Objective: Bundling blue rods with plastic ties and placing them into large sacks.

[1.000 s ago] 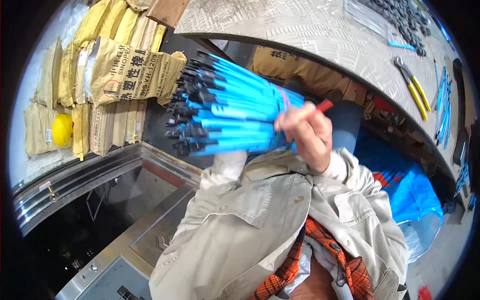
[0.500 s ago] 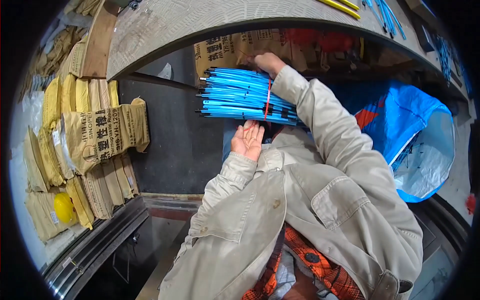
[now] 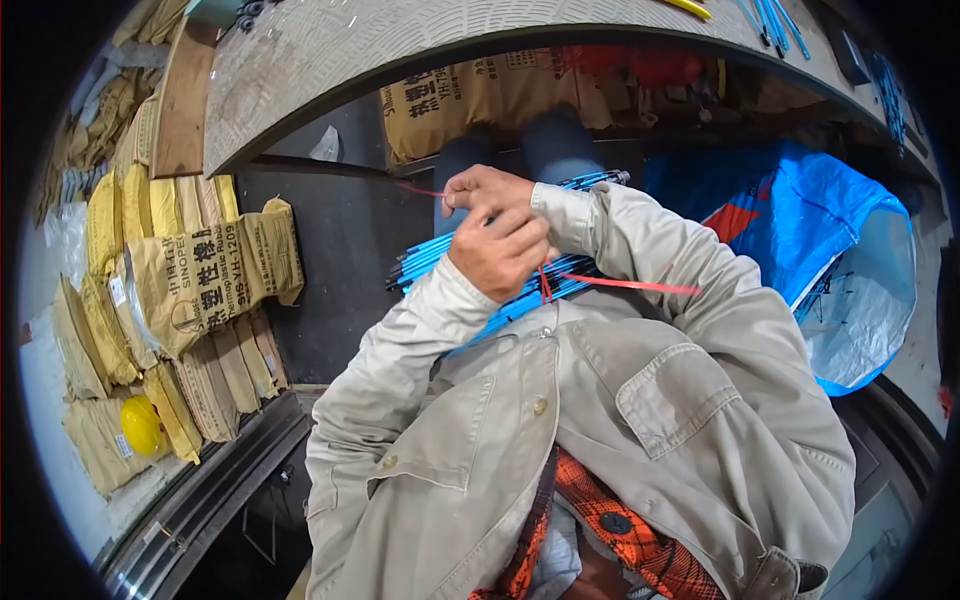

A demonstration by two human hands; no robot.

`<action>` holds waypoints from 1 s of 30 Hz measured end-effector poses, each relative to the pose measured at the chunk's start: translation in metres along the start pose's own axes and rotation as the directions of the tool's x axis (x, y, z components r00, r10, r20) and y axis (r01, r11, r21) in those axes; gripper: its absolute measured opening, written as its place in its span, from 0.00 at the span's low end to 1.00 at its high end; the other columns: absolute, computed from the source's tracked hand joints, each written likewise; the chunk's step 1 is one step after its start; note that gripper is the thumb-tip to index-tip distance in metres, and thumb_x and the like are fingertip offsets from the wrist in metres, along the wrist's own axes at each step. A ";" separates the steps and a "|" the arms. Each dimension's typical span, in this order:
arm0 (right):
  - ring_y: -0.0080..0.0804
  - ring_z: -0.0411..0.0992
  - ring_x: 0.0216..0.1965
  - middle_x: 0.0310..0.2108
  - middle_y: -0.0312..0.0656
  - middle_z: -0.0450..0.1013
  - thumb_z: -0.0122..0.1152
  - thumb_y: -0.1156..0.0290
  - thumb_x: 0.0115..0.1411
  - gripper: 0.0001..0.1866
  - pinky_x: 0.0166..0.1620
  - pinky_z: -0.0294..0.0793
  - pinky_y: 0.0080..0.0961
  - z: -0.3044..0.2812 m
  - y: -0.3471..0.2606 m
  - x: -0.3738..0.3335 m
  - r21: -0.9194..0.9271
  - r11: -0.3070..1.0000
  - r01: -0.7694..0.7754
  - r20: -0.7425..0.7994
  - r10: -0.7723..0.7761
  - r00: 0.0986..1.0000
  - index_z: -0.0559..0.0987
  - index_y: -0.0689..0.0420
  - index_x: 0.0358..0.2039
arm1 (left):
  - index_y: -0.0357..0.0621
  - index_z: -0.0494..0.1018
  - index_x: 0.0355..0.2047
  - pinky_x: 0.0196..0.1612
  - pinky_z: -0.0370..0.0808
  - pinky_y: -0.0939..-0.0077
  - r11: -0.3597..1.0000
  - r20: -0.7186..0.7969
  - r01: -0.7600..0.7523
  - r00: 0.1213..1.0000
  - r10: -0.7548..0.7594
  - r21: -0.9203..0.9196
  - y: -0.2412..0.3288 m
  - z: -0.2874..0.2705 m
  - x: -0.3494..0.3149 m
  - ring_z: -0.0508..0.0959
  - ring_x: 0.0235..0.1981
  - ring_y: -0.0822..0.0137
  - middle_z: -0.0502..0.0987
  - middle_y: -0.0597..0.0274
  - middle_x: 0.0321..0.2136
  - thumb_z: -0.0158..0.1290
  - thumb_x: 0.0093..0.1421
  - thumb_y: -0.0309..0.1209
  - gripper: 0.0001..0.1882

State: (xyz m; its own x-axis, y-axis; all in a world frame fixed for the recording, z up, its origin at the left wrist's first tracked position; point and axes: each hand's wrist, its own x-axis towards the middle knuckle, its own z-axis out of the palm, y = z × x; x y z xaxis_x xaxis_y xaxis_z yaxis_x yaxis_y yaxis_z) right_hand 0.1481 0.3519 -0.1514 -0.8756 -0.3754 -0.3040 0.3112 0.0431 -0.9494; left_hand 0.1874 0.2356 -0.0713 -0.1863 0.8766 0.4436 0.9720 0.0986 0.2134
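A bundle of thin blue rods with black tips lies across my lap, partly hidden under my hands and sleeves. Red string runs around the bundle, and one loose length reaches right over my right sleeve. My left hand is closed over the top of the bundle, fingers bent, where the string comes out beside it. Just beyond it, my right hand pinches another length of the string, whose end sticks out to the left. The two hands overlap, so the crossing of the string is hidden.
A grey-topped table curves across the front, bearing yellow and blue rods. On the right stands an open blue sack. Stacked paper and yellow sacks fill the left, with a yellow round object among them. Another sack lies under the table.
My right hand has come back from the bundle's far side, and my left has risen from its near side, turning palm down. They now meet over the bundle, which has tilted.
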 end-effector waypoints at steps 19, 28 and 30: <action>0.14 0.53 0.12 0.13 0.30 0.61 0.46 0.74 0.55 0.08 0.16 0.51 0.09 0.009 -0.018 -0.025 0.413 0.867 0.281 -0.535 -0.019 0.845 0.75 0.60 0.27 | 0.36 0.73 0.25 0.28 0.66 0.78 0.665 0.168 0.647 0.752 -0.637 -0.374 -0.051 0.025 -0.030 0.68 0.23 0.67 0.71 0.61 0.25 0.49 0.50 0.25 0.05; 0.15 0.55 0.15 0.16 0.32 0.63 0.45 0.74 0.56 0.08 0.19 0.52 0.08 0.039 -0.047 -0.084 0.303 0.780 0.547 -0.561 -0.318 0.764 0.74 0.59 0.27 | 0.36 0.74 0.29 0.24 0.67 0.81 0.412 0.300 0.667 0.688 -0.661 -0.621 -0.052 -0.022 -0.006 0.70 0.20 0.71 0.74 0.60 0.28 0.47 0.53 0.25 0.07; 0.15 0.56 0.16 0.17 0.32 0.64 0.44 0.74 0.57 0.08 0.20 0.53 0.08 0.043 -0.034 -0.090 0.297 0.797 0.525 -0.512 -0.331 0.793 0.74 0.58 0.27 | 0.36 0.74 0.27 0.23 0.67 0.80 0.407 0.291 0.647 0.700 -0.652 -0.645 -0.049 -0.016 -0.004 0.70 0.19 0.69 0.74 0.60 0.26 0.48 0.53 0.26 0.07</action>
State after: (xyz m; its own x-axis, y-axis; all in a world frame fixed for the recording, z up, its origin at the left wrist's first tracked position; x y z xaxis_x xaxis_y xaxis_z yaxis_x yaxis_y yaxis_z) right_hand 0.2322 0.3445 -0.0886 -0.9863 0.1618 0.0330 -0.1018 -0.4380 -0.8932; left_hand 0.1380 0.2199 -0.0692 -0.7226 0.6864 -0.0817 0.1827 0.3037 0.9351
